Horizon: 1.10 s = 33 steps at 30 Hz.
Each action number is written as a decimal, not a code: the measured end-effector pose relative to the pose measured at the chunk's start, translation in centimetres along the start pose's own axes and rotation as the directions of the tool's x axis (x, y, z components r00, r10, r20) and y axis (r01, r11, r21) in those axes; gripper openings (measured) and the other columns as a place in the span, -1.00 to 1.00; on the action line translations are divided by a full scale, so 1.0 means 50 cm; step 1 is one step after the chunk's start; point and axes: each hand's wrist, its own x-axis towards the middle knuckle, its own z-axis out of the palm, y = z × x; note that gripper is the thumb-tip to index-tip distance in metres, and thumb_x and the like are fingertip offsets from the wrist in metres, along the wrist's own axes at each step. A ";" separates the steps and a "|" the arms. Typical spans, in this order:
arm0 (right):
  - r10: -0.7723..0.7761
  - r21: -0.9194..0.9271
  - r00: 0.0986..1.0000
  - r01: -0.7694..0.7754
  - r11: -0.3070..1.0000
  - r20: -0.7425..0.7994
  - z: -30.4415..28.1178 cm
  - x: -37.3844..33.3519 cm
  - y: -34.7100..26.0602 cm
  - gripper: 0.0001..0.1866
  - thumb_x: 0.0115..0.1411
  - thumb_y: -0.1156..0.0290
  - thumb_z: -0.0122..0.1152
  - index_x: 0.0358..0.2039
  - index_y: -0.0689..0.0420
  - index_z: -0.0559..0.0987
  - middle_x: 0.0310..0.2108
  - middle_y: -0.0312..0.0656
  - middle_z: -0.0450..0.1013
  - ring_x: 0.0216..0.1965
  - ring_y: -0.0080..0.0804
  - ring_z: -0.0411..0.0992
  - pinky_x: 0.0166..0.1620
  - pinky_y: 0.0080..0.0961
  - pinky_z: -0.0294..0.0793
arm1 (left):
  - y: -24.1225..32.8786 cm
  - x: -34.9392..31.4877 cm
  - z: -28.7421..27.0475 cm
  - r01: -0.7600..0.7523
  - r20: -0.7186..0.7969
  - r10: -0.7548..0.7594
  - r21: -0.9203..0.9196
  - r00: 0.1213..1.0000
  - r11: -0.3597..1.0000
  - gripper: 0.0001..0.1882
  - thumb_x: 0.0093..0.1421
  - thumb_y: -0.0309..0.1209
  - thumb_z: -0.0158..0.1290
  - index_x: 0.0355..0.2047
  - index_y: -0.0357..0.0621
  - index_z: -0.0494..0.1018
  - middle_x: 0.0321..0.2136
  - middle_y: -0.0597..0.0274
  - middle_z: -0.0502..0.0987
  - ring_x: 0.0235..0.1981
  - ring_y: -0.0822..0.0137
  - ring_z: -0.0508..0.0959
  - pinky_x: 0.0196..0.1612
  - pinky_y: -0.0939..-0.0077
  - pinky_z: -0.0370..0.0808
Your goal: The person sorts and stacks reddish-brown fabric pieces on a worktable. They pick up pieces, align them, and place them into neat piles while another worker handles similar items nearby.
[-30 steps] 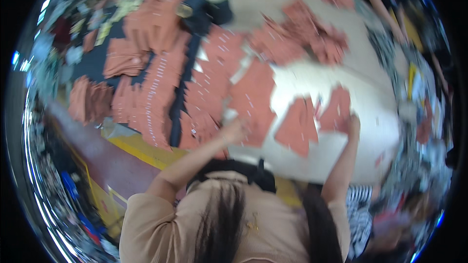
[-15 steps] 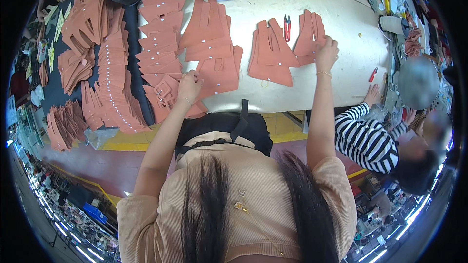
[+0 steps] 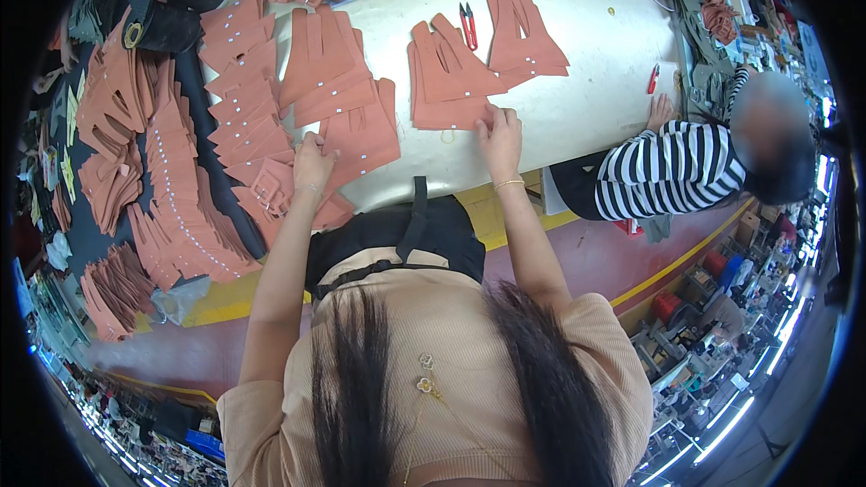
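My left hand (image 3: 315, 162) rests at the left edge of overlapping salmon fabric pieces (image 3: 365, 135), its fingers loosely bent and the thumb apart. These pieces have long cut strips and small white stickers. To the right, my right hand (image 3: 502, 140) is at the near right corner of a pair of slit salmon pieces (image 3: 451, 68), thumb and forefinger apart at the edge. Another slit pair (image 3: 528, 36) lies beyond on the right, its near corner close to the middle pair. Red-handled thread snips (image 3: 468, 27) lie between those two pairs.
Left of my left hand runs a row of salmon pieces (image 3: 244, 108), with a fabric-covered buckle (image 3: 271, 185) near its front end. More stacked pieces (image 3: 171, 180) lie on a dark surface. A co-worker in a striped top (image 3: 667, 167) rests a hand near red snips (image 3: 652, 78).
My right hand has left the far right pair and come nearer, to the middle pair's near corner. My left hand stays by the left pieces. The whole view has turned and shifted.
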 end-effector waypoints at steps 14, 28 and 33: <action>0.255 0.218 0.963 -0.268 0.938 0.088 0.024 0.028 0.011 -0.71 -0.01 0.41 0.33 -0.30 0.28 0.49 -0.42 -0.07 0.52 -0.44 -0.32 0.50 -0.29 -0.40 0.46 | 0.020 -0.021 -0.007 0.031 -0.012 -0.031 -0.063 0.999 0.998 -0.60 -0.02 -0.42 0.21 -0.21 -0.25 0.30 -0.19 -0.08 0.37 -0.11 -0.05 0.43 -0.06 0.18 0.39; 0.376 0.512 0.867 -0.497 0.701 0.327 0.033 0.052 0.039 -0.79 0.13 0.46 0.19 -0.29 0.34 0.49 -0.38 -0.17 0.50 -0.42 -0.52 0.48 -0.44 -0.53 0.62 | 0.015 -0.005 -0.009 0.082 0.066 -0.076 -0.085 0.995 0.993 -0.67 0.00 -0.41 0.18 -0.23 -0.26 0.40 -0.23 -0.08 0.44 -0.15 -0.01 0.46 -0.10 0.22 0.40; 0.389 0.547 0.855 -0.518 0.657 0.343 0.035 0.052 0.039 -0.80 0.13 0.48 0.18 -0.28 0.35 0.48 -0.36 -0.17 0.48 -0.40 -0.52 0.47 -0.42 -0.54 0.63 | -0.003 0.004 0.007 0.061 0.022 -0.059 -0.112 0.998 0.992 -0.70 0.04 -0.37 0.14 -0.25 -0.28 0.44 -0.29 -0.08 0.47 -0.22 0.00 0.50 -0.16 0.23 0.43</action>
